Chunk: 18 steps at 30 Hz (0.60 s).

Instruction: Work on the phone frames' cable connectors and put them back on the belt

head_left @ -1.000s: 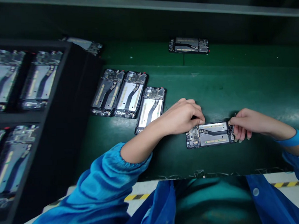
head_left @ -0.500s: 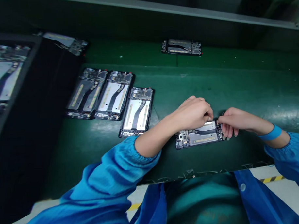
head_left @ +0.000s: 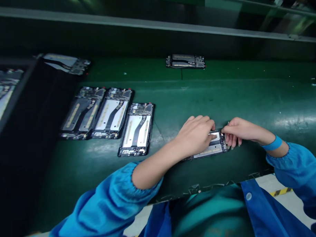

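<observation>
Head view: the slim, black-framed opened phone with silver plates (head_left: 209, 150) lies on the glossy green table (head_left: 250, 103), near its worn front edge. The bare left hand (head_left: 196, 135) covers the phone's left part — its grip I cannot tell. The bare right hand (head_left: 240, 130) gathers its fingertips at the phone's right end — clamped or not, I cannot tell. Green surface stretches beyond the phone.

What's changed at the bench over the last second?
The left hand moved along the open phone toward the right hand, now covering more of the phone. The camera view shifted too. The right hand stayed at the phone's right end; the three phones to the left lie as they were.
</observation>
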Available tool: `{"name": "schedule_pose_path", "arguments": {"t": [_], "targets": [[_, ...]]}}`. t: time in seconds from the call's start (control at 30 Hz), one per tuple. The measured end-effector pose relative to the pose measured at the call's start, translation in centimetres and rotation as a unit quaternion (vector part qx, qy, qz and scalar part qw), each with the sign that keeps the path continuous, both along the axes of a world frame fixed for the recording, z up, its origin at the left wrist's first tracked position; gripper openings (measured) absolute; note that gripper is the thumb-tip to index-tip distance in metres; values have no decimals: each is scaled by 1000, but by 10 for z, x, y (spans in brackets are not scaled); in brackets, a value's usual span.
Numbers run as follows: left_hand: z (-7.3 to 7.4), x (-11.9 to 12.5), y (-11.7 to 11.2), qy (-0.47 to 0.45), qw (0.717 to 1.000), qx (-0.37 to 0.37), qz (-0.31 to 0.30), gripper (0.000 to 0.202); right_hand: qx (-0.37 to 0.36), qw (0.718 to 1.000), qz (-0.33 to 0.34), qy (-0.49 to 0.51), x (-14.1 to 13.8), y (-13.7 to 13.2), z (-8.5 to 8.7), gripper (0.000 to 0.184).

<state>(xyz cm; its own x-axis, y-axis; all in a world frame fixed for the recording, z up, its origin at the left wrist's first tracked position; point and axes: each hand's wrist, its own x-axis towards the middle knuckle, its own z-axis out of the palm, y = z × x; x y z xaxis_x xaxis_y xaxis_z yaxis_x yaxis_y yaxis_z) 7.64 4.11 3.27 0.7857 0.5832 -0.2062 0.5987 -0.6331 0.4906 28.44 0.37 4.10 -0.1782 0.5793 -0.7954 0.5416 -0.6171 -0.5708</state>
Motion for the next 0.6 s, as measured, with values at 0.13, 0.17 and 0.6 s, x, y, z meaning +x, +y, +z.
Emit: {"name": "schedule_pose_path", "arguments": {"t": [0.13,0.17,0.6], "targets": [[-1,-2,-5,-33,999,-10,10,15,217,959,-174,51,15,-17,4,34],[0,-2,-6,-48,999,-21,13,16,270,939,-207,49,17,-22,4,34],[9,1,-27,-270,951,-16,148,25,375,917,-131,38,-17,-45,6,20]]}}
